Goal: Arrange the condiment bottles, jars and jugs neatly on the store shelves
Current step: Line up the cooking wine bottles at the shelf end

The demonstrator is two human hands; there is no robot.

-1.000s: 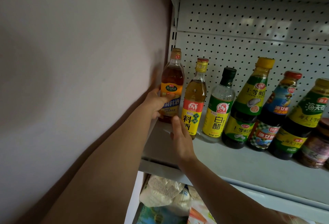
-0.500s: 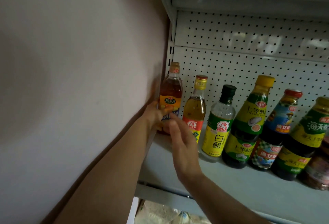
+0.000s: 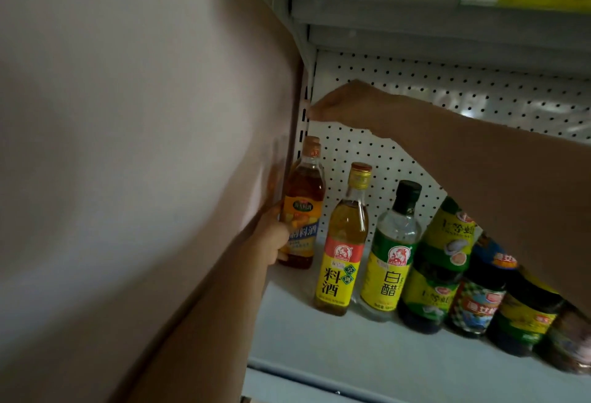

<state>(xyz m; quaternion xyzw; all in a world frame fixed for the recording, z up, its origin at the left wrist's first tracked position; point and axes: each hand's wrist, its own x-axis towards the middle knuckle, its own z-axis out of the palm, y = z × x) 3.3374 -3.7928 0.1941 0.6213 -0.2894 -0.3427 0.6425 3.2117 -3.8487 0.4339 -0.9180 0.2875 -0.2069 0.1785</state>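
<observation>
Left hand (image 3: 271, 239) gripped the amber cooking-wine bottle (image 3: 302, 207) standing against the shelf's left wall (image 3: 128, 114). Right hand (image 3: 345, 105) hovered above that bottle, fingers extended, holding nothing.

Upright at the far left end of the shelf (image 3: 367, 348), against the side wall: an amber cooking-wine bottle (image 3: 302, 207) with tan cap and orange-and-blue label, gripped low on its body by the left hand (image 3: 271, 239). A second tan cap shows directly behind its neck. To its right, in a row: a golden cooking-wine bottle (image 3: 343, 249), gold-and-red cap, yellow label; a clear vinegar bottle (image 3: 391, 255), dark cap, yellow-and-green label; a dark sauce bottle with green label (image 3: 438, 271); further dark bottles (image 3: 479, 300), partly hidden by the forearm. All stand upright, nearly touching.
</observation>
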